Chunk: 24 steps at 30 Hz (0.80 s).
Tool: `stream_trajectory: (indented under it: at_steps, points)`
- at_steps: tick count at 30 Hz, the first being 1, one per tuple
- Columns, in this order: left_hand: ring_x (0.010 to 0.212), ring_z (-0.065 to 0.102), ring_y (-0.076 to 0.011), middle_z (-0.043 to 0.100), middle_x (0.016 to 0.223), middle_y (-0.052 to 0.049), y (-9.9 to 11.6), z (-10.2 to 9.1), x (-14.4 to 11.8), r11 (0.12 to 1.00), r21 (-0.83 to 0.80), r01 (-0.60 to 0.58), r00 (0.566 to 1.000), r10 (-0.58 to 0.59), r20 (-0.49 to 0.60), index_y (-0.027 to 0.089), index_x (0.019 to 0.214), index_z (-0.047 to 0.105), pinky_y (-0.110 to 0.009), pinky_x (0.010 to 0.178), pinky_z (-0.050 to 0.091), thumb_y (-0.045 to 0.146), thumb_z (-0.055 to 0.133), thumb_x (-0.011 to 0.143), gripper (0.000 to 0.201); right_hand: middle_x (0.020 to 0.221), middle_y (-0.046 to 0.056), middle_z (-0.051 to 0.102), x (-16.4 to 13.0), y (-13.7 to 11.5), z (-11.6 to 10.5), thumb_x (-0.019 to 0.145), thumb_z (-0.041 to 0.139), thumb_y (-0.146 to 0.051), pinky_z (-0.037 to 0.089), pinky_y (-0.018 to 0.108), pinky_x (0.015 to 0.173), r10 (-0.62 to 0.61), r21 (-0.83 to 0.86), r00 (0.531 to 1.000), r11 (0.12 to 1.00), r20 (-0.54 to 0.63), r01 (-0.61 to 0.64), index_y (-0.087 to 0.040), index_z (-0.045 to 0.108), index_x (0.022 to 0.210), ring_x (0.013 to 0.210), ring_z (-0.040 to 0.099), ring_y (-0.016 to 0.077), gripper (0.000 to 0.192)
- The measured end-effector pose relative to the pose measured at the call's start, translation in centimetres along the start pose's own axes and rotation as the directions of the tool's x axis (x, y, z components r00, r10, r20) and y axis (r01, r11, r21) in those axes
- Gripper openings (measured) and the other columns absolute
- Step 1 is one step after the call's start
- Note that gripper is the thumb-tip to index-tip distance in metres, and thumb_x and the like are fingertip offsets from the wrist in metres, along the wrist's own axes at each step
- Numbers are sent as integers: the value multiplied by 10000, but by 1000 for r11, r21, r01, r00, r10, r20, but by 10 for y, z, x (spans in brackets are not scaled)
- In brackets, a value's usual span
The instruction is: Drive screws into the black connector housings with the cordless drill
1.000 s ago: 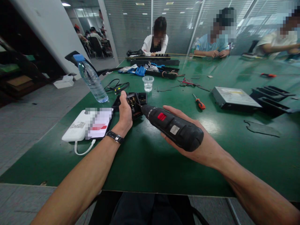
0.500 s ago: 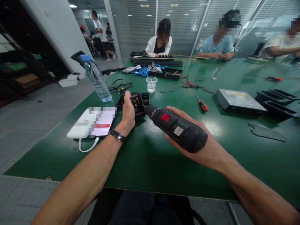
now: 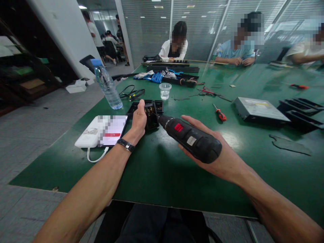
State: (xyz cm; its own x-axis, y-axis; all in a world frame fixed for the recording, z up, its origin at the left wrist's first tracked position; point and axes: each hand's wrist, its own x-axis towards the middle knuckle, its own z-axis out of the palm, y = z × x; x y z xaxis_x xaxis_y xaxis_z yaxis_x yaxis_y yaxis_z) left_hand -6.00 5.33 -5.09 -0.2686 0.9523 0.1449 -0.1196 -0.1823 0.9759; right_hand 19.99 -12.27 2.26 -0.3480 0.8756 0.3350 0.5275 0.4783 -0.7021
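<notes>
The left hand (image 3: 138,122) is gripping a small black electronic module (image 3: 150,114) that is resting on the green table (image 3: 157,168), just in front of a clear plastic cup (image 3: 165,91). The right hand (image 3: 215,155) is wrapping closed around a black electric screwdriver (image 3: 192,139), its tip touching the module. A phone (image 3: 112,130) is lying just left of the module.

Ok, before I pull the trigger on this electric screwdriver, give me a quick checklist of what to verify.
1. Left hand steadies the black part on the green table: ok.
2. Right hand cradles the electric screwdriver: ok, though the fingers look loose.
3. Bit seated in a screw head: cannot tell, too small.
4. Left thumb away from the bit: not ok, it lies close.
5. Plastic cup and water bottle stand apart from the work: ok.
</notes>
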Motion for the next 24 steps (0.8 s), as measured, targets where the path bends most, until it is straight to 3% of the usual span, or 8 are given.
stream_trajectory:
  at_steps: [5, 10, 18, 24]
  points:
    - [834, 777, -244, 793, 878, -62, 4, -2, 2, 996, -34, 79, 996, -81, -48, 216, 916, 719, -331, 754, 642, 646, 700, 1072, 458, 1490, 130, 852, 1, 0, 0, 881, 854, -163, 750, 403, 950, 24, 3, 1000, 1000, 4, -24, -235, 500, 1799, 1238, 869, 340, 986]
    - [816, 763, -231, 792, 893, -60, 3, -4, 4, 993, -91, 73, 996, -77, -42, 208, 905, 714, -339, 774, 636, 536, 713, 1061, 364, 1430, 124, 875, 1, -1, 0, 872, 852, -165, 743, 375, 838, 53, 24, 998, 998, 21, -54, -238, 490, 1805, 1088, 890, 313, 1004]
    - [1050, 805, -280, 844, 1056, -117, -1, -7, 3, 998, 5, -70, 997, 70, -13, 171, 1033, 811, -400, 981, 642, 693, 690, 1045, 537, 1362, 109, 893, 2, 1, 0, 895, 863, -223, 732, 392, 868, 72, 18, 997, 997, 19, -73, -246, 509, 1791, 1042, 885, 300, 964]
    - [1086, 797, -290, 842, 1062, -124, -4, -9, 1, 994, 65, -87, 996, 87, -2, 165, 1047, 825, -391, 960, 643, 697, 697, 1071, 548, 1445, 144, 862, 4, -2, -4, 929, 872, -318, 752, 439, 933, 79, -34, 997, 996, -18, -79, -225, 554, 1767, 1191, 875, 359, 902]
